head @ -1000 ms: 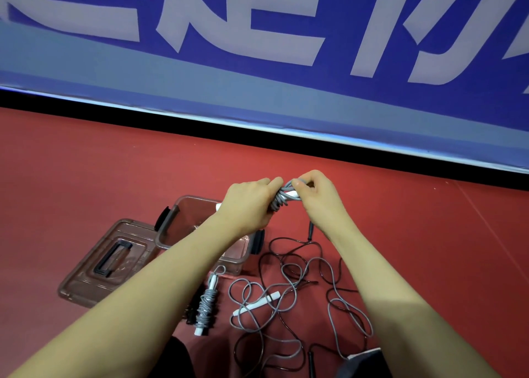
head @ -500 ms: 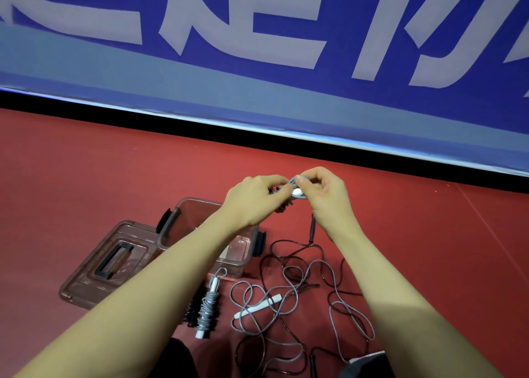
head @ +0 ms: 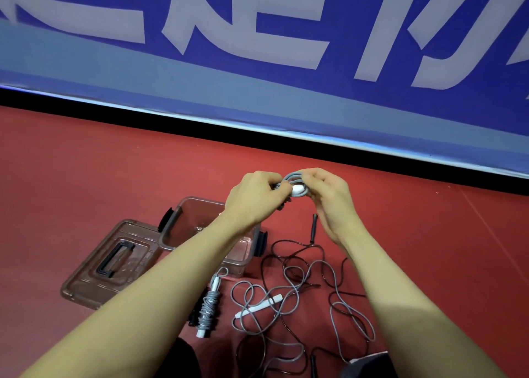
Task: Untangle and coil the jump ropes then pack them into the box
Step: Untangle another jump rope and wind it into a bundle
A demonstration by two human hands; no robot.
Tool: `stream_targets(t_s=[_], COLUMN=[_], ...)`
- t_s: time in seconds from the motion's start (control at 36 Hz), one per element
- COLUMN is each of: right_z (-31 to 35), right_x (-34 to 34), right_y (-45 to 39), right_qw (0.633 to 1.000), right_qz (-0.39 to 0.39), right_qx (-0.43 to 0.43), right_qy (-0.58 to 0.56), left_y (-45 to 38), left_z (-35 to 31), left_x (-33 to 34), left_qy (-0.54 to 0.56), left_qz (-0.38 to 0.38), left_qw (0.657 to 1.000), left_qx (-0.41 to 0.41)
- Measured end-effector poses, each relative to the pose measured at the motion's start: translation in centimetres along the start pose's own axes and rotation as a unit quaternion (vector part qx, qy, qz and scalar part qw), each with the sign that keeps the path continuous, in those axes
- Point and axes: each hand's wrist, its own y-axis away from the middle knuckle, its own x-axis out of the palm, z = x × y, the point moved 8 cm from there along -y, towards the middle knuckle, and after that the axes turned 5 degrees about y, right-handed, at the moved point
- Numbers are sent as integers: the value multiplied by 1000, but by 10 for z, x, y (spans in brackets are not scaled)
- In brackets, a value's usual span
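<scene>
In the head view, the left hand [head: 255, 197] and right hand [head: 329, 199] were both closed on a small grey rope bundle [head: 296, 183] with a white handle tip, held above the red floor [head: 86, 177]. Below, the clear box [head: 183, 226] stood open, its lid [head: 111, 263] lying to its left. Nearer, a wound grey coil [head: 209, 309] lay just left of a loose grey and black tangle [head: 300, 292].

Even, bright indoor light — soft shadows, slight blur overall, wide-angle bending at edges.
</scene>
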Motion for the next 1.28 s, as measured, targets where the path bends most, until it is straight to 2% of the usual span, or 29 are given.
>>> stream_targets(t_s=[0.11, 0.19, 0.56, 0.78, 0.97, 1.11, 1.19, 1.28], right_z=[-5, -7, -12, -8, -2, 0, -2, -10], right_x=[6, 6, -10, -18, -19, -23, -31, -29], right_y=[0, 1, -2, -2, 2, 5, 6, 6], right_qw=[995, 994, 997, 991, 990, 994, 989, 985], right_qz=[63, 66, -69, -113, -105, -106, -140, -121], right_qx=[23, 23, 0, -27, -34, 3, 34, 109], right_qy=[-74, -87, 31, 67, 90, 38, 28, 58], left_y=[-1, -1, 3, 4, 0, 3, 6, 12], left_z=[2, 2, -15, -20, -22, -30, -41, -52], left_x=[-5, -5, 3, 6, 2, 0, 7, 12], left_qy=[4, 7, -138, -144, -160, -209, -265, -300], left_qz=[-6, -6, -19, -27, -104, -136, -141, -158], left_qw=[1000, 1000, 986, 981, 972, 956, 931, 906], left_qx=[-5, -7, 96, 129, 135, 153, 207, 255])
